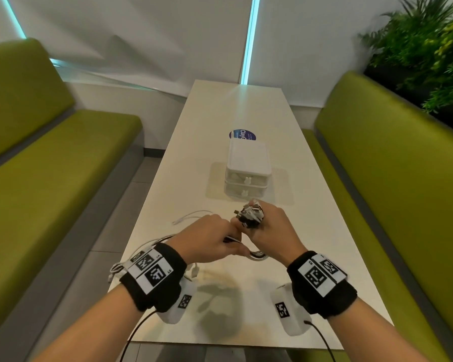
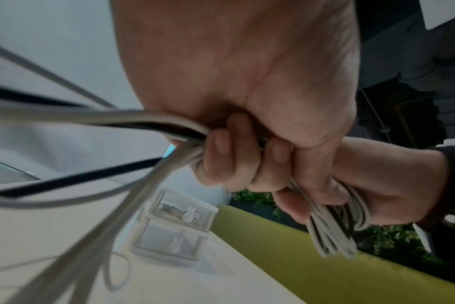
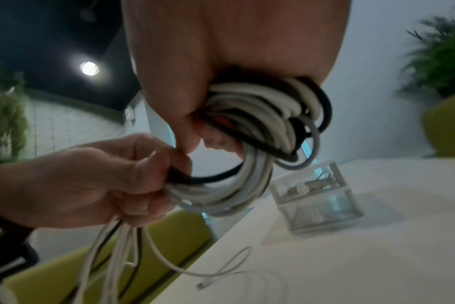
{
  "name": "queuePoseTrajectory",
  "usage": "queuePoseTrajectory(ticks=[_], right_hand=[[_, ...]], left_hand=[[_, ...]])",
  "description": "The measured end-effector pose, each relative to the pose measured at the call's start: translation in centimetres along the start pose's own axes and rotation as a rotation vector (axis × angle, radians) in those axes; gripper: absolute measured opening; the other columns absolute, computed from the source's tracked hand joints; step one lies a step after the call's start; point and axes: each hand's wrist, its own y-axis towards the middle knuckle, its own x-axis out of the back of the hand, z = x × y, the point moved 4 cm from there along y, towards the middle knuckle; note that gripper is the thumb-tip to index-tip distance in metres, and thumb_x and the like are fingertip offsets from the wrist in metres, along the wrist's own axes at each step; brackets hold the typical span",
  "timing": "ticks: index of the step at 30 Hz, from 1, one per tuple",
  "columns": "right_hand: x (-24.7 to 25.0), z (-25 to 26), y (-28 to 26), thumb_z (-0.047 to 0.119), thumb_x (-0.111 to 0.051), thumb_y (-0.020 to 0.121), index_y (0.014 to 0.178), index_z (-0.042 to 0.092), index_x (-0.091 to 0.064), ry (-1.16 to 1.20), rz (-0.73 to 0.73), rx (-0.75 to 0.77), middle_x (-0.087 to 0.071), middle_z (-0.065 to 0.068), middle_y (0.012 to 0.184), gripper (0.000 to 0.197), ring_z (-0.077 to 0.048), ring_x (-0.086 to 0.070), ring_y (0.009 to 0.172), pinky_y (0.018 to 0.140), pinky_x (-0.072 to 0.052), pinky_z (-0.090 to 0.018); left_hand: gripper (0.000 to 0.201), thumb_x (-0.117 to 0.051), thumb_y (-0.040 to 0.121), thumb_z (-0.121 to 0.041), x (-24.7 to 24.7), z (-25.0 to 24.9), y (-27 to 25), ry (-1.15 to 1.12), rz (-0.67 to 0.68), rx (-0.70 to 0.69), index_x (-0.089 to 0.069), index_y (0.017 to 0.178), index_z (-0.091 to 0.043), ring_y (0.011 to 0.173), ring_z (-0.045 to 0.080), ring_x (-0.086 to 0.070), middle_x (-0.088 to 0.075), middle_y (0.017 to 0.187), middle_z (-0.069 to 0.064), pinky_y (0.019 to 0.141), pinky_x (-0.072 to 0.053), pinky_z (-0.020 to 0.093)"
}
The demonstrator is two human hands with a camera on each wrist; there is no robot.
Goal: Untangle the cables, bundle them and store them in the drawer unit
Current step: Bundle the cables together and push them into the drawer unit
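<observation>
**Coil half wound, both hands on the cables**

The coil of white, grey and black cables is looped around the fingers of the right hand, probably so the hand serves as a former that keeps every turn the same size. The left hand has its fingers clenched on the loose strands just beside the coil, likely to feed them under tension. The unwound tails hang below those fingers toward the white table.

Beyond the fingertips, well apart, stands the clear two-drawer plastic unit, both drawers pushed in.

The head view shows only plug ends bristling above the right knuckles. The right wrist view reveals the stacked turns and a stray thin white cable lying on the table. The left wrist view shows something pale already in the top drawer.
</observation>
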Motion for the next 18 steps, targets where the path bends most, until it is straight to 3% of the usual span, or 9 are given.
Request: queuePoseTrajectory(ticks=[5,10,14,16,18], right_hand=[[-0.1,0.5,-0.2,0.042,-0.070,0.083,0.064,0.029,-0.052,0.222,-0.024,-0.052,-0.056,0.012,0.058,0.030,-0.005,-0.053,0.056,0.057,-0.039,-0.026],[-0.5,1.4,-1.0,0.042,-0.070,0.083,0.058,0.019,-0.053,0.361,0.090,-0.085,-0.053,0.011,0.049,0.038,-0.002,-0.047,0.047,0.051,-0.037,-0.015],[-0.7,1.6,-1.1,0.047,-0.076,0.072,0.070,0.007,-0.060,0.446,0.169,-0.115,-0.060,0.001,0.056,0.043,-0.008,-0.055,0.054,0.056,-0.044,-0.021],[-1.0,1.4,-1.2,0.037,-0.084,0.070,0.077,0.003,-0.059,0.473,0.183,-0.125,-0.061,-0.004,0.060,0.042,-0.011,-0.057,0.057,0.057,-0.047,-0.022],[-1.2,1.4,-1.4,0.027,-0.087,0.067,0.084,0.003,-0.060,0.483,0.184,-0.126,-0.065,-0.007,0.066,0.040,-0.011,-0.061,0.060,0.059,-0.050,-0.023]], left_hand=[[0.031,-0.064,0.086,-0.050,0.5,-1.1,-0.5,0.002,-0.050,-0.036,-0.071,0.078,-0.021,0.063,0.010,-0.053,-0.064,0.065,-0.003,0.062,-0.041,0.028],[0.022,-0.067,0.083,-0.047,1.4,0.0,-0.2,-0.001,-0.087,0.042,-0.076,0.096,-0.031,0.078,0.017,-0.063,-0.072,0.083,-0.001,0.070,-0.047,0.034],[0.018,-0.070,0.081,-0.044,1.0,0.2,-0.4,-0.040,-0.112,0.089,-0.072,0.081,-0.026,0.070,0.015,-0.061,-0.071,0.077,-0.003,0.066,-0.046,0.031],[0.019,-0.067,0.085,-0.041,0.9,0.1,-0.3,0.042,-0.120,0.078,-0.069,0.081,-0.023,0.071,0.015,-0.061,-0.070,0.078,-0.003,0.061,-0.038,0.026],[0.012,-0.062,0.090,-0.029,0.7,0.1,-0.2,0.132,-0.108,0.068,-0.068,0.085,-0.019,0.077,0.018,-0.062,-0.070,0.083,-0.001,0.062,-0.032,0.022]])
